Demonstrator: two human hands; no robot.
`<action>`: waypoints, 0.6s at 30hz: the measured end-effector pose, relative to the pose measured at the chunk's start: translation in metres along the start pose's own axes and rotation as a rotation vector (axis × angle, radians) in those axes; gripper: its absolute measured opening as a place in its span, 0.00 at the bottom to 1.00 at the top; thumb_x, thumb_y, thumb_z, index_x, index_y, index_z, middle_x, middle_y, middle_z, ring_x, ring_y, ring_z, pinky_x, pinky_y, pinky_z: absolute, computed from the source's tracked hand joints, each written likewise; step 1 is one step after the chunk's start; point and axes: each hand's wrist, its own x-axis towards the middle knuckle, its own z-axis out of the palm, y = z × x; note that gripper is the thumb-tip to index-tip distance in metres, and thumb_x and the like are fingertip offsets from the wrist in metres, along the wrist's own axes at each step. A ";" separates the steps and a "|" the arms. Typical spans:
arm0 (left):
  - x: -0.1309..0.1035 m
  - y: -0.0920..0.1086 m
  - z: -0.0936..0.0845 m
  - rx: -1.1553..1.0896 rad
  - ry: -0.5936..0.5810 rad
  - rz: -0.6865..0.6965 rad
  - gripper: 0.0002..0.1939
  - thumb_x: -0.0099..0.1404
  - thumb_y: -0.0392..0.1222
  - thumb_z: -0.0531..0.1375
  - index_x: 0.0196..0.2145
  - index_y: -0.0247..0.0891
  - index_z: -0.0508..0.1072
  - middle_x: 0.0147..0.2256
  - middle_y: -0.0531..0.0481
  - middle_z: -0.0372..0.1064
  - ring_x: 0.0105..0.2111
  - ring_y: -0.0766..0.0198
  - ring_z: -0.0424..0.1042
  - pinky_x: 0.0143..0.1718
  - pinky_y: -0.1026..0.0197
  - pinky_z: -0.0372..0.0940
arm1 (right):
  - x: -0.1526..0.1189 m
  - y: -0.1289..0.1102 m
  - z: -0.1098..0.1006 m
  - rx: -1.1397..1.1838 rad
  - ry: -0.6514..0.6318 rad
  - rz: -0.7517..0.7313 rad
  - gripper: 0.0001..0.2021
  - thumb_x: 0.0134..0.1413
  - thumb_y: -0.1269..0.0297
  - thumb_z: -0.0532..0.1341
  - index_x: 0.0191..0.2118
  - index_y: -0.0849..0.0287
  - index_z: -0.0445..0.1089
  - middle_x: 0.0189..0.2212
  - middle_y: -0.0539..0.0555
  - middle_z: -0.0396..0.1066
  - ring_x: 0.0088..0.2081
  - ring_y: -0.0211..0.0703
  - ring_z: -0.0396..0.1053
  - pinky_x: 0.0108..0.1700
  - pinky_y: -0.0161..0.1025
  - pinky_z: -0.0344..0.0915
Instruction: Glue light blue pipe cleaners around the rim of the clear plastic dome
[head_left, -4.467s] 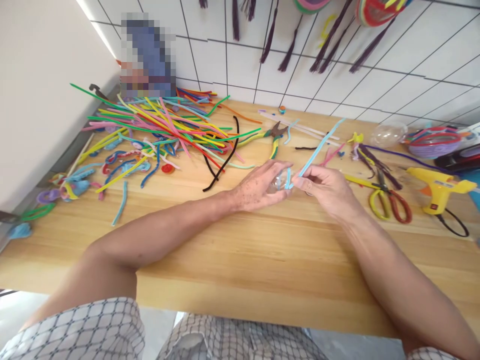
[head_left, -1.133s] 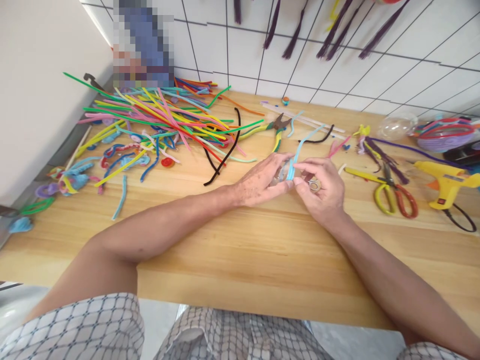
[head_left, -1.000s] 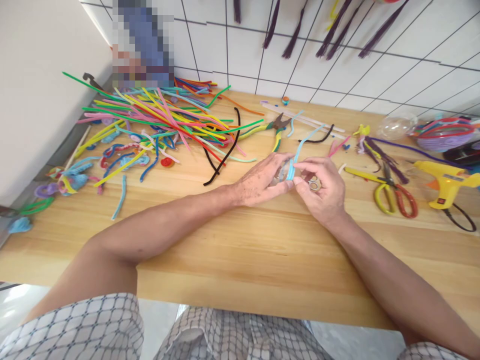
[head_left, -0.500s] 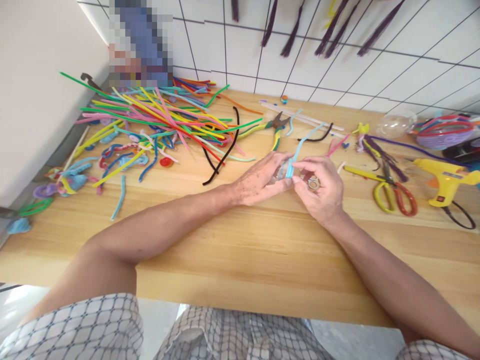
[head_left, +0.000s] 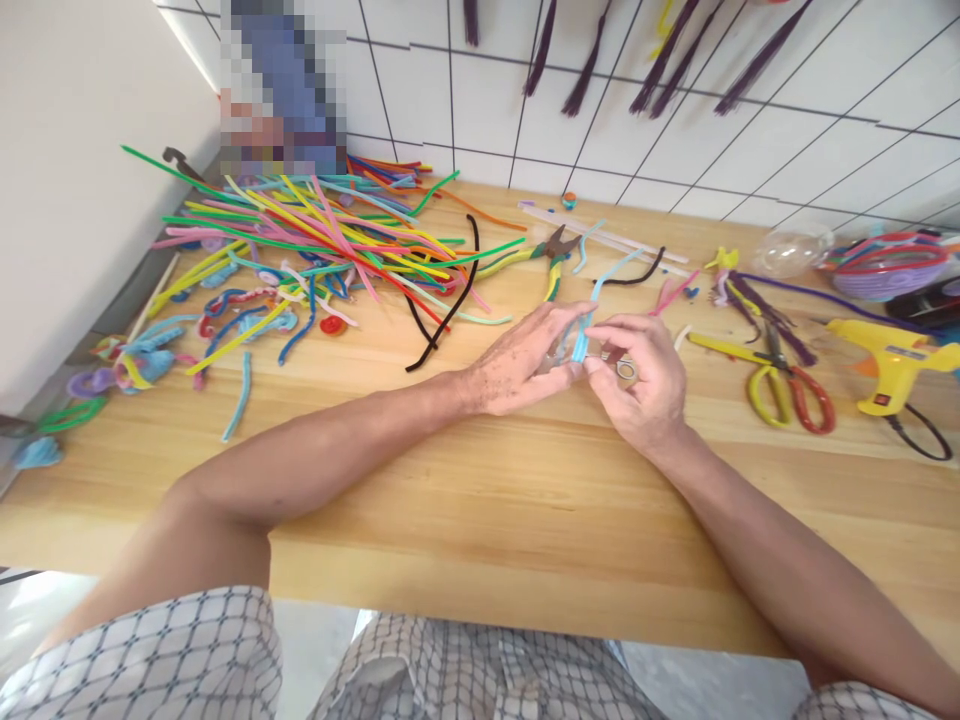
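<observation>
My left hand grips a small clear rounded piece, mostly hidden behind the fingers. Around its right side lies a light blue pipe cleaner, wound in close turns, whose loose end reaches up and away over the table. Closed in a pinch, my right hand has its thumb and forefinger on the blue turns. A small metal ring shows beneath the right fingers; whether it is held or lies on the table I cannot tell. Just beyond my hands lie pliers with green and yellow handles.
A large heap of coloured pipe cleaners covers the back left. Scissors and a yellow glue gun lie at right, near a clear ball. Dark tassels hang on the tiled wall.
The loose end of the blue pipe cleaner has swung slightly down and left. My right fingers have shifted a little on the turns; both hands stay in nearly the same place.
</observation>
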 end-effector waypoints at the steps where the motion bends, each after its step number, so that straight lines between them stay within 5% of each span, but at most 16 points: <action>1: 0.000 0.001 0.000 0.006 -0.003 0.007 0.36 0.80 0.61 0.57 0.77 0.44 0.56 0.71 0.34 0.65 0.70 0.44 0.68 0.70 0.38 0.67 | 0.000 0.000 0.000 0.001 0.002 -0.002 0.12 0.68 0.62 0.66 0.54 0.49 0.79 0.49 0.58 0.80 0.42 0.51 0.78 0.43 0.51 0.79; 18: 0.001 0.003 -0.003 0.036 -0.015 -0.018 0.33 0.79 0.62 0.57 0.71 0.39 0.63 0.67 0.30 0.65 0.69 0.44 0.67 0.68 0.38 0.68 | -0.003 0.004 0.005 0.001 -0.001 -0.026 0.17 0.66 0.66 0.65 0.58 0.49 0.77 0.51 0.58 0.79 0.43 0.51 0.77 0.44 0.51 0.79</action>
